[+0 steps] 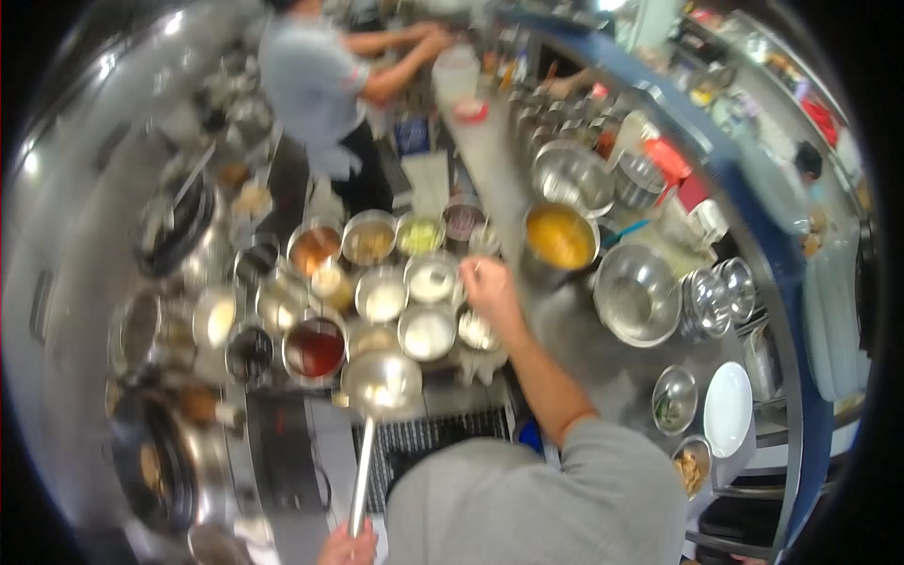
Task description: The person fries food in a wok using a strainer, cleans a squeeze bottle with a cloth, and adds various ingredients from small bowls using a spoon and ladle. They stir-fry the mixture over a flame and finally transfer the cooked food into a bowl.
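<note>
My left hand [347, 546], at the bottom edge, is wrapped round the handle of a steel ladle [380, 381]. Its wide bowl, with some pale bits in it, is over the near edge of the seasoning containers. My right hand [488, 282] is closed above the right side of these containers; what it grips, if anything, is too blurred to make out. Left of it is a tub of white contents [432, 279], and below it one with white pieces [477, 330]. Another white-filled tub [427, 334] and a tub of dark red liquid [315, 348] stand nearer the ladle.
Woks [155, 461] line the left side. On the right counter are a pot of orange liquid [559, 237], a large steel bowl [637, 295] and a white oval plate [728, 410]. A co-worker [315, 85] stands ahead, arms over the counter.
</note>
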### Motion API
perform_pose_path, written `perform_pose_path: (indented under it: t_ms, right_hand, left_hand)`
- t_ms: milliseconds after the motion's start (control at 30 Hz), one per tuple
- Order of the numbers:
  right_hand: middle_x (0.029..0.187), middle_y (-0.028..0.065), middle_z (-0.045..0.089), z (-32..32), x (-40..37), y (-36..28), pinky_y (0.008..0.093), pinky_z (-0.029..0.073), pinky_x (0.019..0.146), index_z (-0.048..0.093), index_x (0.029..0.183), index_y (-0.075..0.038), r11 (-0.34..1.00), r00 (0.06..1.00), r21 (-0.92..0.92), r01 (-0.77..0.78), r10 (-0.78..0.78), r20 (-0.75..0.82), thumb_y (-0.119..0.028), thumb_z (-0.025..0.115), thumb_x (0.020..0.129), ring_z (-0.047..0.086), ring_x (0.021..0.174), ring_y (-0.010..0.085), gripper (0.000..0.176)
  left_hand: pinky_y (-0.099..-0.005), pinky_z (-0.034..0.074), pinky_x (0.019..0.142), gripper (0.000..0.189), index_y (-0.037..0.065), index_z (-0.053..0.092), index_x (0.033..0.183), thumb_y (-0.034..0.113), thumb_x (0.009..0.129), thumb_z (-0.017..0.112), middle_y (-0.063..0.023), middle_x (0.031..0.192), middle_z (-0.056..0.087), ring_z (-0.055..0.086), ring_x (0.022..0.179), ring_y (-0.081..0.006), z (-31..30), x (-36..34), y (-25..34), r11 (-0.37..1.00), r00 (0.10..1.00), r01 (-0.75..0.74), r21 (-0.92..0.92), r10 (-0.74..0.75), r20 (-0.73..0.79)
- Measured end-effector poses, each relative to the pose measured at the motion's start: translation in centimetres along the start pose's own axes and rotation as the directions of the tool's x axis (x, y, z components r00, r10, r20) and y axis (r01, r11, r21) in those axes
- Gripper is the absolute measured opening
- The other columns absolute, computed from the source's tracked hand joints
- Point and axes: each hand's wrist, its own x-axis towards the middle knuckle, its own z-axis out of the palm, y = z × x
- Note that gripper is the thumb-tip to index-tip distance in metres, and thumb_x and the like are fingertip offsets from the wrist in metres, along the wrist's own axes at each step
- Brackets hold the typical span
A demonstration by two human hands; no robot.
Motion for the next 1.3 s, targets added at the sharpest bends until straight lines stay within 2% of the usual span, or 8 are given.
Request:
perform_pose_path:
  t_ms: [167,333,433,567,667,900,1100,1300]
  right_hand:
    - [0.069,0.0214,0.062,5.1,-0.7,4.8,0.0444,0.049,0.062,0.065,0.081,0.001,0.887,0.931,-0.454,-0.085,0.234,0.282,-0.012,0.063,0.083,0.062,0.066,0.0377,0.013]
    - [0.065,0.0192,0.062,3.8,-0.1,4.1,0.0414,0.049,0.060,0.059,0.111,0.002,0.889,0.913,-0.256,-0.380,0.404,0.048,-0.033,0.072,0.079,0.063,0.061,0.0331,0.049]
    - [0.062,0.0143,0.059,2.3,-0.3,0.0,0.0366,0.047,0.057,0.056,0.121,0.000,0.915,0.915,-0.048,-0.400,0.402,0.034,-0.032,0.076,0.077,0.058,0.054,0.0250,0.058]
    - [0.073,0.0130,0.064,7.1,-2.7,3.4,0.0348,0.049,0.061,0.056,0.120,-0.002,0.933,0.887,0.025,-0.360,0.333,0.321,-0.021,0.078,0.075,0.061,0.063,0.0228,0.054]
    - [0.089,0.0145,0.067,10.2,-1.9,1.8,0.0357,0.052,0.071,0.054,0.123,-0.002,0.942,0.865,0.005,-0.335,0.306,0.398,-0.014,0.076,0.072,0.066,0.078,0.0243,0.057]
    - [0.111,0.0167,0.062,20.6,-1.7,0.1,0.0375,0.049,0.089,0.050,0.127,-0.002,0.990,0.861,0.020,-0.137,0.109,0.497,-0.009,0.078,0.066,0.061,0.103,0.0286,0.068]
    - [0.121,0.0155,0.056,26.9,-3.0,-2.9,0.0375,0.043,0.096,0.053,0.123,-0.001,0.965,0.859,0.213,-0.154,0.024,0.511,-0.024,0.084,0.063,0.055,0.110,0.0291,0.071]
    - [0.126,0.0142,0.052,26.5,2.5,-4.5,0.0347,0.042,0.097,0.049,0.128,0.000,0.996,0.943,-0.001,0.088,-0.083,0.322,-0.018,0.084,0.068,0.051,0.113,0.0222,0.072]
  left_hand:
    - [-0.0222,0.035,0.049,0.017,0.009,0.055,0.101,0.012,0.085,0.058,0.0040,0.067,0.048,0.045,0.056,-0.0064,8.2,-5.3,2.3,0.991,0.987,-0.096,0.094,0.107,-0.122]
    - [-0.0274,0.049,0.069,0.025,0.006,0.053,0.115,0.006,0.090,0.053,-0.0042,0.088,0.059,0.058,0.080,-0.0135,0.4,-5.2,-1.4,0.982,0.964,-0.163,0.099,0.180,-0.197]
    - [-0.0272,0.044,0.071,0.037,0.010,0.058,0.107,0.027,0.074,0.061,0.0010,0.084,0.055,0.053,0.080,-0.0118,-11.0,-3.7,-8.9,0.858,0.805,-0.024,0.513,0.321,-0.499]
    - [-0.0211,0.023,0.032,0.018,-0.001,0.046,0.105,0.000,0.087,0.046,-0.0021,0.062,0.040,0.030,0.037,-0.0054,3.2,-7.8,-4.0,0.854,0.759,-0.440,-0.277,0.188,-0.623]
    - [-0.0198,0.022,0.032,0.021,-0.001,0.043,0.109,-0.001,0.088,0.044,-0.0014,0.061,0.036,0.030,0.037,-0.0044,2.4,-9.6,-5.4,0.754,0.875,-0.478,-0.451,0.366,-0.315]
    - [-0.0209,0.025,0.029,0.024,-0.001,0.042,0.114,0.002,0.091,0.042,-0.0022,0.062,0.037,0.032,0.036,-0.0055,2.5,-13.2,-6.8,0.521,0.778,-0.629,-0.577,0.416,-0.472]
    - [-0.0282,0.039,0.034,0.034,-0.004,0.043,0.126,0.006,0.096,0.030,-0.0080,0.075,0.044,0.042,0.042,-0.0108,-5.2,-15.8,-5.7,0.115,0.713,-0.393,-0.912,0.665,-0.224]
    - [-0.0208,0.033,0.027,0.016,-0.003,0.044,0.110,0.001,0.097,0.036,-0.0054,0.070,0.041,0.038,0.037,-0.0057,-12.0,-20.8,-1.3,0.158,0.600,-0.647,-0.746,0.710,-0.369]
